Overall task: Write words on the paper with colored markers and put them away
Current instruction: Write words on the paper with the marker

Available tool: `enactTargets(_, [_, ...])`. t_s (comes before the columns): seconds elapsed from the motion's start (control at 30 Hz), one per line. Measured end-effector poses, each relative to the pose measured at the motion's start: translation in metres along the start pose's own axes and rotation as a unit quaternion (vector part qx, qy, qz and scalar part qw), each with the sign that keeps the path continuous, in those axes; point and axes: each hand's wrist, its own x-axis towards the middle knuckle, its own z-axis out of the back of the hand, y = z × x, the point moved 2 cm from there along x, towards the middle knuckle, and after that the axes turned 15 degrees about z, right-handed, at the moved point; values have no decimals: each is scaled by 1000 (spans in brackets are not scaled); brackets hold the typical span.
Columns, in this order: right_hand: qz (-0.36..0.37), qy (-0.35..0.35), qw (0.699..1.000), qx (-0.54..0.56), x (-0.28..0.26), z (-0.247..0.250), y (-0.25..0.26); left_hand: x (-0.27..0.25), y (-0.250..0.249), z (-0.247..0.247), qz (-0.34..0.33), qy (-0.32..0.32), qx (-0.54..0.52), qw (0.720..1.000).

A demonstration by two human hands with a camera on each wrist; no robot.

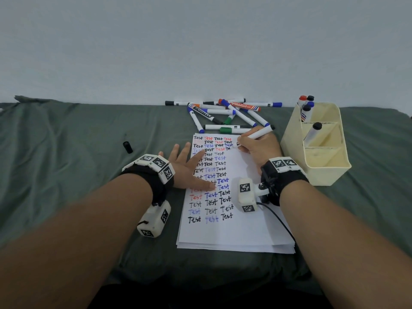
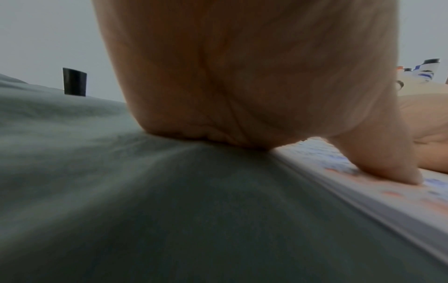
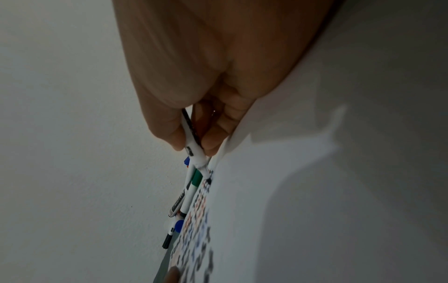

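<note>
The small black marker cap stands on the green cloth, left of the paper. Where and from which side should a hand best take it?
Pinch the small black marker cap across its round side wall, coming from above. It stands roughly upright and alone on the green cloth, so both sides are free. The left hand is nearer, I think.

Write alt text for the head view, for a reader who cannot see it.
A right hand writes with a white black-ink marker on a white sheet of paper filled with "Test" in black, red and blue, while the flat left hand steadies it. Loose markers lie beyond; a cream plastic organiser stands to the right.
</note>
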Motion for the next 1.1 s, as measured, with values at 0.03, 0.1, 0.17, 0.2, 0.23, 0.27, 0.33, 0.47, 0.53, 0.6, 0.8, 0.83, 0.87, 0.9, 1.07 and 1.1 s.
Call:
enactTargets(0.03, [0, 0, 1000, -5, 0, 1, 0, 0, 0, 0, 0, 1, -1, 1000])
enactTargets(0.1, [-1, -3, 1000, -2, 0, 1, -2, 0, -1, 0, -1, 2, -1, 1000])
enactTargets(0.17, [-1, -5, 1000, 10, -2, 0, -2, -1, -1, 0, -1, 3, 0, 1000])
enactTargets(0.2, [0, -5, 1000, 14, -2, -1, -2, -1, -1, 0, -2, 2, 0, 1000])
enactTargets(0.23, [1, -5, 1000, 16, -2, -1, -2, -1, -1, 0, -2, 2, 0, 1000])
enactTargets(0.27, [1, -5, 1000, 14, -2, -1, -2, 0, -1, 0, -3, 2, 0, 1000])
enactTargets(0.33, [-4, -6, 1000, 10, -1, 0, -1, 0, 0, 0, -3, 1, -1, 1000])
enactTargets(0.47, [-6, -26, 1000, 0, -1, 3, -2, 1, 0, 0, -4, 2, -1, 1000])
enactTargets(0.53, [-5, -31, 999, -3, -1, 4, -3, 1, 0, -1, -3, 3, -3, 1000])
enactTargets(0.6, [-4, -29, 1000, -1, -1, 3, -3, 1, 0, 0, -4, 3, -3, 1000])
enactTargets(0.8, [-9, -21, 1000, -4, 0, 2, -2, 0, 0, 0, -2, 2, 0, 1000])
enactTargets(0.83, [-11, -21, 1000, -2, -1, 3, -2, 0, 0, 0, -2, 2, 0, 1000])
enactTargets(0.87, [-14, -23, 1000, 1, -1, 3, -2, 0, 0, 0, -1, 0, 0, 1000])
enactTargets(0.9, [-16, -29, 999, 1, -1, 4, -2, 0, 0, 0, -1, -1, 1, 1000])
enactTargets(1.07, [-9, -45, 999, -23, -2, 5, 0, 0, 0, 0, 0, -1, -1, 1000])
enactTargets(1.1, [-10, -43, 999, -23, -2, 5, 0, 0, 0, 0, -1, -1, -1, 1000])
